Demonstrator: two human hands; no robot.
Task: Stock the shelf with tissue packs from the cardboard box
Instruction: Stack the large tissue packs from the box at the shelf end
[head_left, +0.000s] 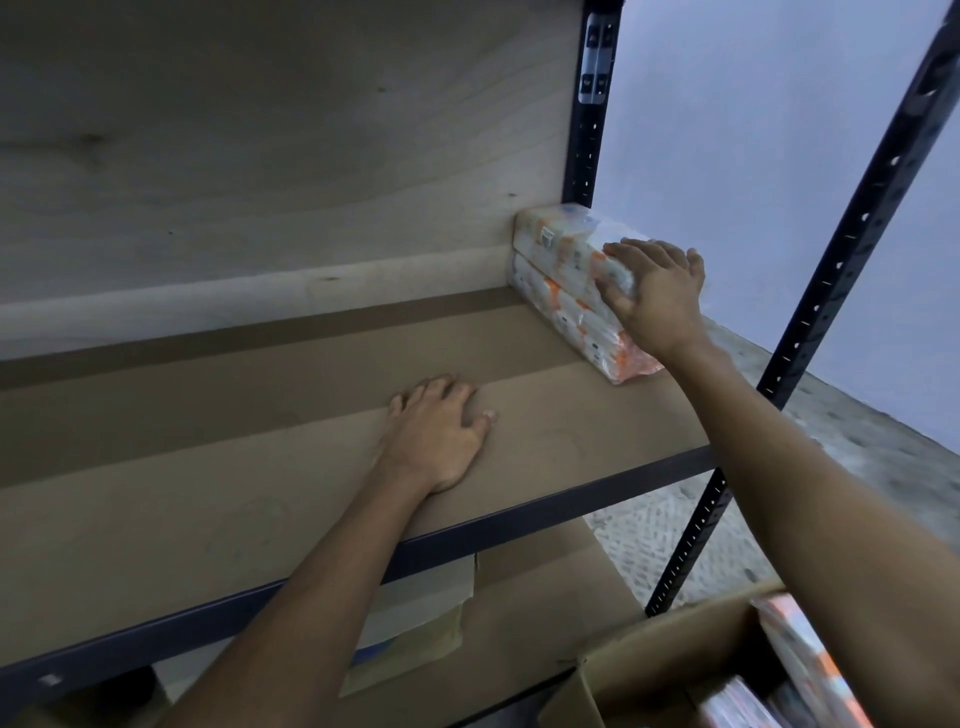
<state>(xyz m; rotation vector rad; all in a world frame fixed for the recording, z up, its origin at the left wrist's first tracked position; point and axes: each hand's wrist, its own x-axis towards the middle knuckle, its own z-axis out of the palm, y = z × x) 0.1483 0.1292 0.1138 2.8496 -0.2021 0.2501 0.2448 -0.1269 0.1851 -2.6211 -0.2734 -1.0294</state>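
Closest to the camera, at lower right, sat an open cardboard box (670, 654) with more orange-and-white tissue packs (797, 660) inside, partly hidden beneath the person's right forearm. Filling most of the view was a metal shelving unit (519, 522) with dark perforated uprights (589, 135). Its wide brown shelf board (208, 493) was the one being stocked, and a pale plywood panel (260, 130) spread above and behind it. In the far right corner of that board, against the rear upright, two film-wrapped packs lay stacked lengthwise, the upper pack (563, 241) squarely on the lower pack (576, 319). The right hand (660, 291) held the near end of the upper pack, fingers curved over its top and thumb pressed on its near face. The left hand (441, 431) lay flat on the board well to the left of the stack, fingers straight and slightly spread, holding nothing. By their look, the packs were light, soft and squashable, with a glossy wrapper that was probably slippery. A broad grasp across the short width, or a palm at each end, seemed safer than pinching the film, which might tear or slip. With only these two packs on the board, the job appeared barely begun.
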